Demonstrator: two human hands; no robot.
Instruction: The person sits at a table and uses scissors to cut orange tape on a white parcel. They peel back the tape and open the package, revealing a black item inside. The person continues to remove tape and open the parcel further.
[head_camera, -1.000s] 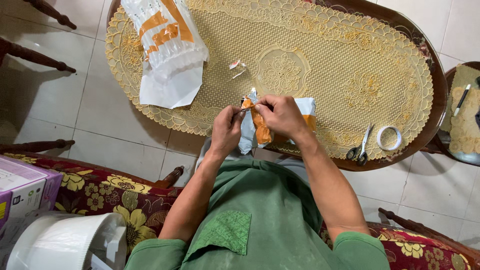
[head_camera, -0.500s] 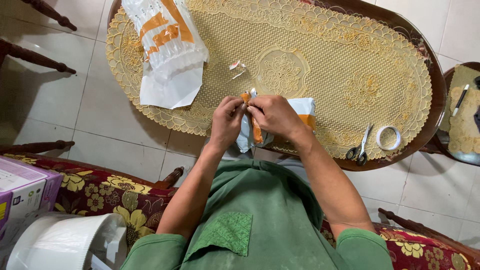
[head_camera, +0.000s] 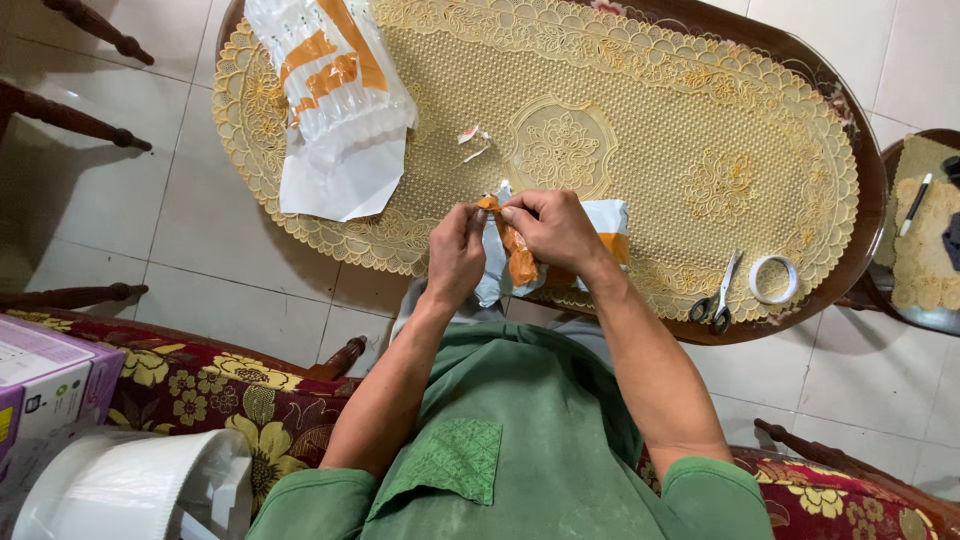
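Since half a second ago both hands have shifted only slightly, fingertips pinched together again at the top of the package. Nearest, the left hand (head_camera: 455, 250) and right hand (head_camera: 548, 228) each close on the upper edge of the small white-and-orange plastic package (head_camera: 510, 255), held just above the near rim of the table (head_camera: 870, 200). It looks light, soft and crinkly, likely slippery, so the sealed edge between thumb and forefinger seems the best hold. Further right lie scissors (head_camera: 716, 296) and a tape roll (head_camera: 773, 279), just beside each other. Beyond, torn scraps (head_camera: 470, 140) and a larger bubble mailer (head_camera: 335, 95) rest on the lace mat (head_camera: 650, 120).
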